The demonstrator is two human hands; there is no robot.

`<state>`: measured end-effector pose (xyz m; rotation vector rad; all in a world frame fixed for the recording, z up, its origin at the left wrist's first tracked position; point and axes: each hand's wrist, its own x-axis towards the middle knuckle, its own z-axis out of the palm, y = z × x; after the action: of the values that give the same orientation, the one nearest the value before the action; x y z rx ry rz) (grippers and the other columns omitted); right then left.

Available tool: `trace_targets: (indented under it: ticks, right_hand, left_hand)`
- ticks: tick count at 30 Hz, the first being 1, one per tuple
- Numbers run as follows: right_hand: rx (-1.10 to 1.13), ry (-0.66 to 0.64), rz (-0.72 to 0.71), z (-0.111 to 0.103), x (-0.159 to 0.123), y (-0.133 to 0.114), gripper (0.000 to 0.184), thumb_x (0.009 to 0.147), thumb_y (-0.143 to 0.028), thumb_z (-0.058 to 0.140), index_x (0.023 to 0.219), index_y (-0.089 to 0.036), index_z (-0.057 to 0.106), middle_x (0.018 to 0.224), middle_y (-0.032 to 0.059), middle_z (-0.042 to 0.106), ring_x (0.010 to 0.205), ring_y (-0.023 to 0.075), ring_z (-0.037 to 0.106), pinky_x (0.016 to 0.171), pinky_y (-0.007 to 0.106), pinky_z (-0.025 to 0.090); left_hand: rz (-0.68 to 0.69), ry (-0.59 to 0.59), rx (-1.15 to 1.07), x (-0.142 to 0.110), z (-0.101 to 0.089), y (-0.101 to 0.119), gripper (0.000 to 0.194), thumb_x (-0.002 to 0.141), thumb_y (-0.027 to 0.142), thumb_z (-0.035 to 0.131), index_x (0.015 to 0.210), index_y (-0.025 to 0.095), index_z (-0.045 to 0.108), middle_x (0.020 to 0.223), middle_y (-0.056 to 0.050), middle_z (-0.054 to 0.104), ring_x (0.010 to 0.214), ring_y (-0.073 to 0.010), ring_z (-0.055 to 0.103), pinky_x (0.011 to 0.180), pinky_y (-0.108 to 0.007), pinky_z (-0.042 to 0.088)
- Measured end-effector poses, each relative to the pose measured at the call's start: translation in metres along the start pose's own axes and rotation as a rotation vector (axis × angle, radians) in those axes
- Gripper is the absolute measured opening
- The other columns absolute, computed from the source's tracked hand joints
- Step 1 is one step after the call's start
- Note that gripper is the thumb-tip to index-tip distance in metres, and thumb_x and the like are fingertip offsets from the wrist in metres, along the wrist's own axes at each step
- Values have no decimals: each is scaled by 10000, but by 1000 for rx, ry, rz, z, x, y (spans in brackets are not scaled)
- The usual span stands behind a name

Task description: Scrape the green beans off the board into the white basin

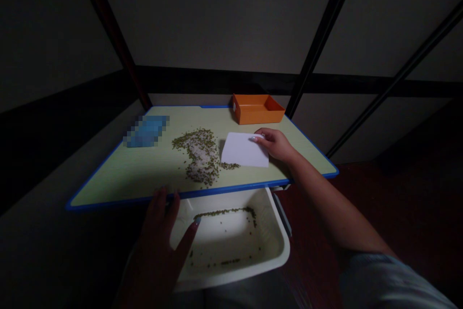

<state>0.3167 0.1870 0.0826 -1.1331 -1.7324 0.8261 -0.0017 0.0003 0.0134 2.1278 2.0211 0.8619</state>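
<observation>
My right hand (pixel 275 144) grips one flat, smooth white card (pixel 243 149) between thumb and fingers, above the right half of the pale, blue-edged surface (pixel 126 174). My left hand (pixel 159 236) is open, fingers spread, at the near left of one white plastic basin (pixel 231 236), rounded at the corners, with small green grains (pixel 226 211) inside. One loose, grainy heap, green mixed with whitish bits (pixel 198 154), lies left of the card. One rectangular orange box (pixel 258 115) sits far right; one blurred blue item (pixel 146 130), far left.
</observation>
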Motion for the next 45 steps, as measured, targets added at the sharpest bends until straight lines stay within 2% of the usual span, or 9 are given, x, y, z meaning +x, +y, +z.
trace_targets:
  ticks: [14,17,22,24,30,37,40,45]
  right_hand:
    - [6,-69,-35,-1,-2,-1,446,729,-610,706,778,-173,630,679,8,571,614,136,455,553,270,329]
    - [33,-26,-29,-4,-1,0,420,751,-592,686,796,-178,625,689,9,574,619,139,459,565,278,336]
    - [19,146,-114,-15,2,1,380,791,-570,641,773,-191,619,712,12,563,686,155,478,641,292,368]
    - [15,172,-107,-20,3,0,394,791,-592,631,760,-200,606,691,4,534,679,155,462,635,291,366]
    - [32,104,-87,-27,1,1,493,737,-697,632,712,-207,578,676,-1,500,654,141,419,622,296,361]
    - [89,24,-6,-24,0,7,511,715,-712,653,704,-211,552,570,-49,377,549,113,322,520,275,254]
    - [79,66,-24,-24,2,9,491,744,-691,636,689,-216,526,571,-51,369,549,113,320,523,272,250]
    - [-56,213,-26,-25,6,12,422,766,-621,643,731,-214,539,637,-21,454,605,135,378,554,275,272]
  left_hand:
    - [0,35,16,-1,2,0,677,904,596,382,1469,225,422,1680,-79,213,1543,-258,178,1218,-503,278]
    - [-2,22,1,-1,2,0,672,900,592,395,1467,233,425,1685,-71,194,1544,-268,171,1220,-508,273]
    - [-17,11,-19,0,0,0,668,891,580,415,1472,250,416,1687,-62,193,1544,-283,174,1225,-527,257]
    - [-25,13,-18,0,0,1,667,892,578,407,1472,248,416,1685,-66,198,1544,-285,176,1224,-527,263]
    - [-9,24,-4,0,1,1,666,898,574,403,1476,244,410,1684,-78,200,1546,-281,170,1229,-523,256]
    - [-19,15,-9,1,-1,5,690,897,604,376,1450,196,447,1673,-111,225,1541,-283,183,1215,-515,286]
    - [-11,27,-19,0,0,4,690,906,598,358,1454,187,439,1674,-117,220,1543,-280,178,1219,-523,271]
    - [-15,13,-29,0,0,3,687,894,599,389,1458,210,435,1680,-100,203,1544,-283,169,1221,-530,266]
